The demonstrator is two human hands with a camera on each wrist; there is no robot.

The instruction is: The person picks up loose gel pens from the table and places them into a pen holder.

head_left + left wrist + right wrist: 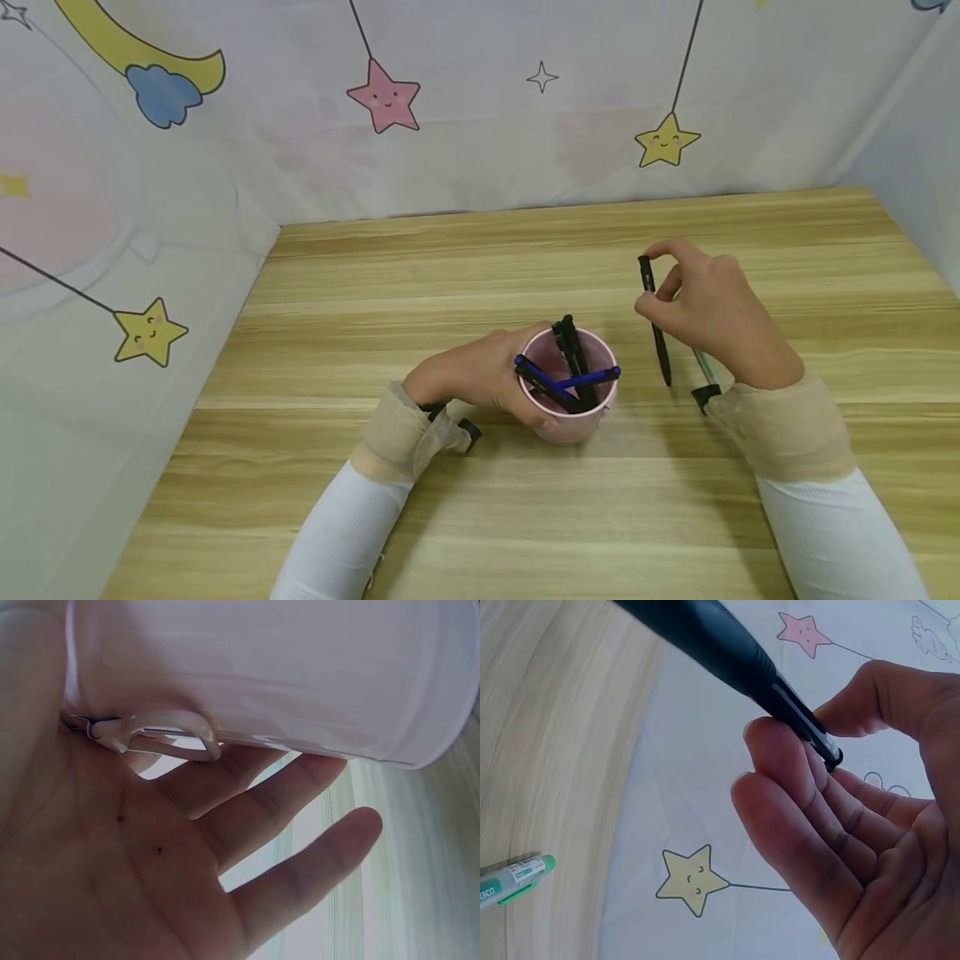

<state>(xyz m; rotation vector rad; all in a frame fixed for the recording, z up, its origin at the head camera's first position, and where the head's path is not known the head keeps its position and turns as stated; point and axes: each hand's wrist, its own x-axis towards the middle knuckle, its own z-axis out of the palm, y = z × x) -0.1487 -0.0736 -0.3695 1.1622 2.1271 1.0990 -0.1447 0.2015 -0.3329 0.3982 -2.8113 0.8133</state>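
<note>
A pink cup (567,417) stands on the wooden table (450,275) and holds several black and blue pens (573,367). My left hand (480,373) wraps the cup from its left side, thumb curled round the front. In the left wrist view the cup (262,675) lies against the palm of the left hand (112,862), its handle (169,735) near the fingers. To the right of the cup, my right hand (712,312) pinches the top of a black pen (654,321), tip pointing down at the table. The right wrist view shows that black pen (720,645) between thumb and fingers (795,772).
A green pen (703,364) lies on the table under my right hand, and shows as a green pen (514,877) in the right wrist view. A pale fabric backdrop (480,125) with stars and a moon closes off the left, back and right sides.
</note>
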